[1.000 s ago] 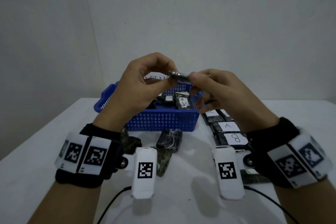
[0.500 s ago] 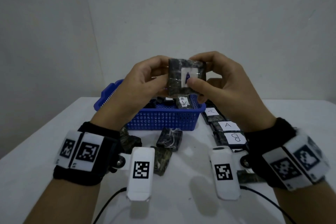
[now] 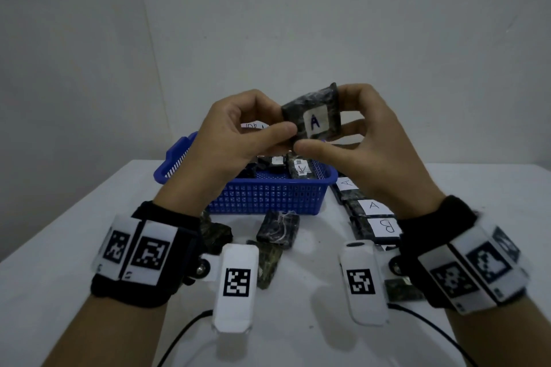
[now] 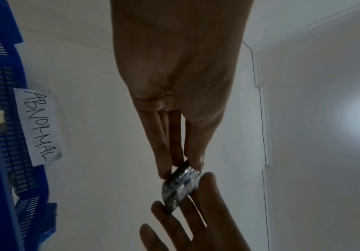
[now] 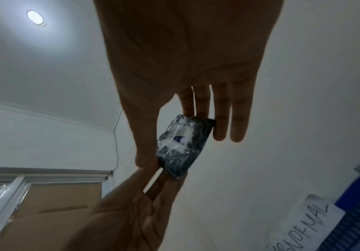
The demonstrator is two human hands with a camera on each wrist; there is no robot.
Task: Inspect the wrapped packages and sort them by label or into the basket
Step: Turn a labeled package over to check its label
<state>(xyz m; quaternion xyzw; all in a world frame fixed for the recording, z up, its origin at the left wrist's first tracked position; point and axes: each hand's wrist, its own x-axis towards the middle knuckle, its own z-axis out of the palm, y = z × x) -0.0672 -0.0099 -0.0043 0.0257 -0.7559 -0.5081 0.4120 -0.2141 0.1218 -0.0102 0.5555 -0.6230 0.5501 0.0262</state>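
Both the left hand (image 3: 229, 140) and the right hand (image 3: 366, 146) pinch the dark, plastic-wrapped rectangular package (image 3: 313, 113) by its edges, raised above the blue perforated plastic basket (image 3: 268, 197), probably so its white "A" label (image 3: 314, 122) faces the person for reading.

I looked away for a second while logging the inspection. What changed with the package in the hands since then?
The package was turned from edge-on to face the head camera, showing its A label, and now sits tilted. The left hand and right hand still pinch it. Blue basket and table packages stayed put.
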